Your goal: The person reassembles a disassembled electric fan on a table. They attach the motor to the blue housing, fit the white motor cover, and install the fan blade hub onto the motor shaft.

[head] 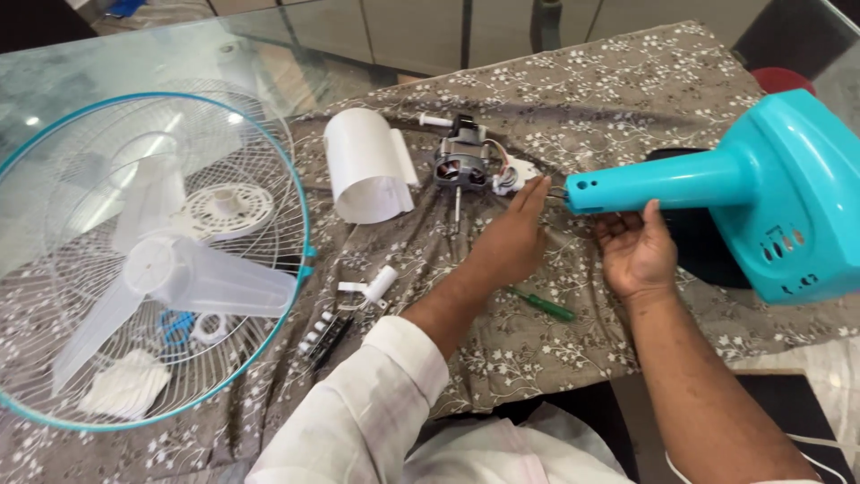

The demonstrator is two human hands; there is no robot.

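At far left the fan guard [54, 376] lies flat with the loose blade [179, 273] in it; the white cover [363, 170] and bare motor [461, 161] sit on the cloth-covered worktop [627, 81]. My left hand [511, 242], fingers straight and holding nothing, reaches the wires at the turquoise housing [761, 193], whose neck my right hand [638, 255] cups from below. I judge the fan fully stripped, reassembly all ahead.

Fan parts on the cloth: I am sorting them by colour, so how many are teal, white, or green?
Teal: 2, the fan base housing on the right hand and the grille rim.
White: 2, the fan blade and curved motor cover.
Green: 1, the screwdriver near the left hand.
Total: 5
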